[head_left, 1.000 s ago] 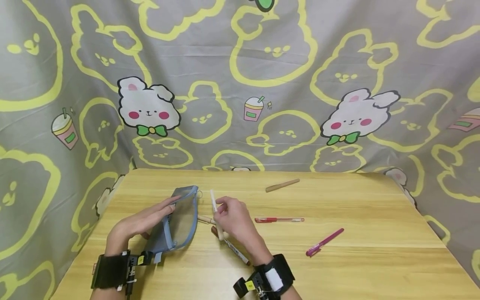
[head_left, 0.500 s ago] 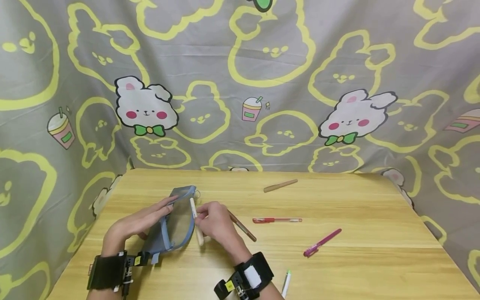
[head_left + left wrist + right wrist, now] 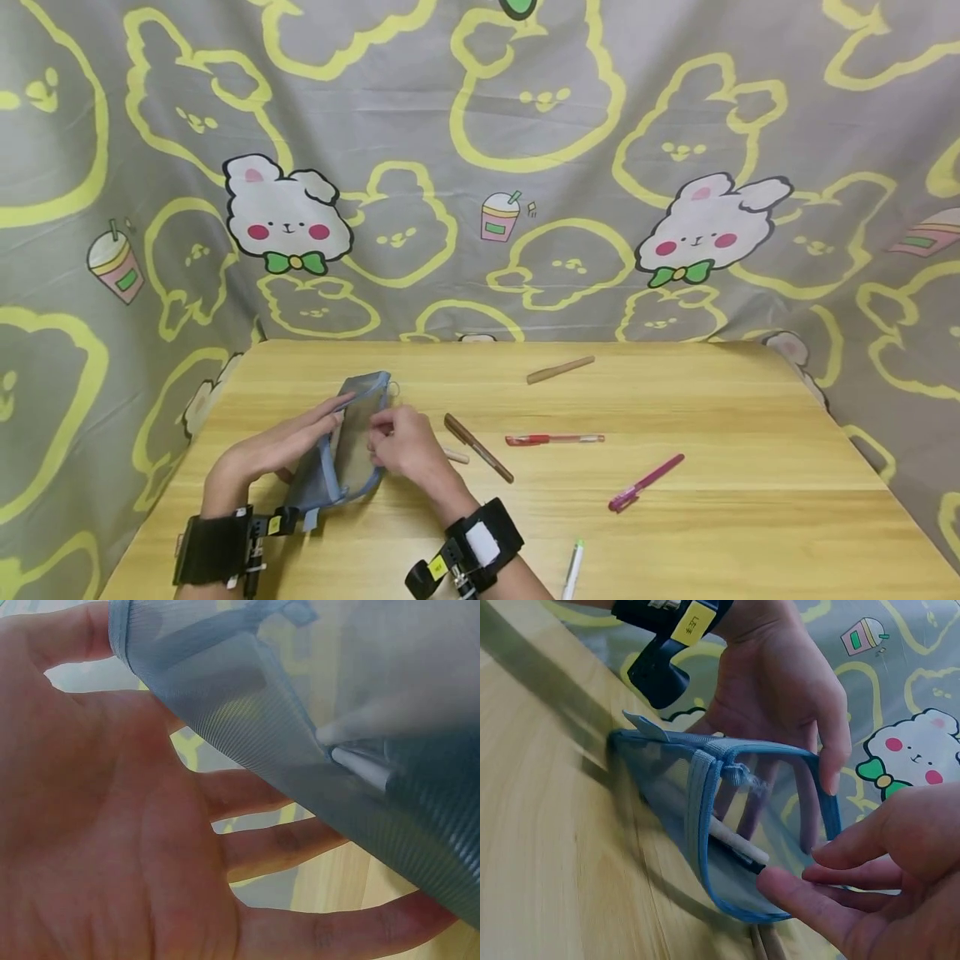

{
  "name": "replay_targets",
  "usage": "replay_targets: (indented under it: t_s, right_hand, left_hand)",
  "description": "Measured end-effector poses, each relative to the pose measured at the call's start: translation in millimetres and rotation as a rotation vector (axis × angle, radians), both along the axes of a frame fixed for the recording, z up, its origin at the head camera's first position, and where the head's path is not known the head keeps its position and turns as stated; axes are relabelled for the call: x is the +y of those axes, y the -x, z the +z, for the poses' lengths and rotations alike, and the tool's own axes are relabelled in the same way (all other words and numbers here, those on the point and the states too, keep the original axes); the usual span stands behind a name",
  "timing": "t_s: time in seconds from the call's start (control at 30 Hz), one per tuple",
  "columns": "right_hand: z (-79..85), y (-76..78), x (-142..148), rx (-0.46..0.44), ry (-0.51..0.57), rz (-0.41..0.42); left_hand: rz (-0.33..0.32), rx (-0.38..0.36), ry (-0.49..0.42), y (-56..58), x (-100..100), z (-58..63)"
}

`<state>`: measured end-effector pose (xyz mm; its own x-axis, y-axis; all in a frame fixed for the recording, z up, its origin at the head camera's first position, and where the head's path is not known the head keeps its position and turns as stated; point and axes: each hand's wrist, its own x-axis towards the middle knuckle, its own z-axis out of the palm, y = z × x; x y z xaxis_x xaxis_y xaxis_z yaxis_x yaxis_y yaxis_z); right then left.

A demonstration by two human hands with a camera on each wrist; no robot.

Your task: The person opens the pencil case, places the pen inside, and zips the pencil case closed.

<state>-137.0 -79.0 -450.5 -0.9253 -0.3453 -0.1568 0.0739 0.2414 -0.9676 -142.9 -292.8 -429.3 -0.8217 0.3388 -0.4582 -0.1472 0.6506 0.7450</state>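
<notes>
My left hand (image 3: 288, 446) holds a blue-trimmed mesh pencil case (image 3: 697, 787) tilted on its side, its zip mouth facing right. In the right wrist view, the left thumb lies at the rim and the fingers show behind the mesh. My right hand (image 3: 405, 446) is at the mouth, its fingertips (image 3: 776, 889) just inside the opening, thumb and fingers apart. A pale pen (image 3: 739, 840) lies inside the case, beside a dark-tipped one (image 3: 756, 865). In the left wrist view, a whitish pen end (image 3: 360, 769) shows through the mesh.
On the wooden table (image 3: 712, 542) lie a brown marker (image 3: 480, 448), a tan pen (image 3: 561, 369), a red gel pen (image 3: 555, 439), a magenta pen (image 3: 647, 483) and a white pen with a green tip (image 3: 573, 570). A beige pen (image 3: 456, 456) is partly behind the right wrist. Patterned curtain (image 3: 555, 125) surrounds the table.
My right hand has moved left to the pencil case's mouth with a pale pen, which now lies inside; the fingers have loosened. The brown marker has shifted a little. My left hand stays put.
</notes>
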Motion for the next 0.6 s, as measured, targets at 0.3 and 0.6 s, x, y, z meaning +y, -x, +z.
replay_targets:
  t_s: [0.3, 0.6]
  right_hand:
    - [11.5, -2.2, 25.3, 0.161, -0.106, 0.042]
    - [28.9, -14.2, 73.5, 0.348, -0.227, 0.197]
  left_hand:
    - [-0.017, -0.005, 0.006, 4.2, 0.4, 2.1]
    - [-0.001, 0.003, 0.011, 1.9, 0.1, 0.2]
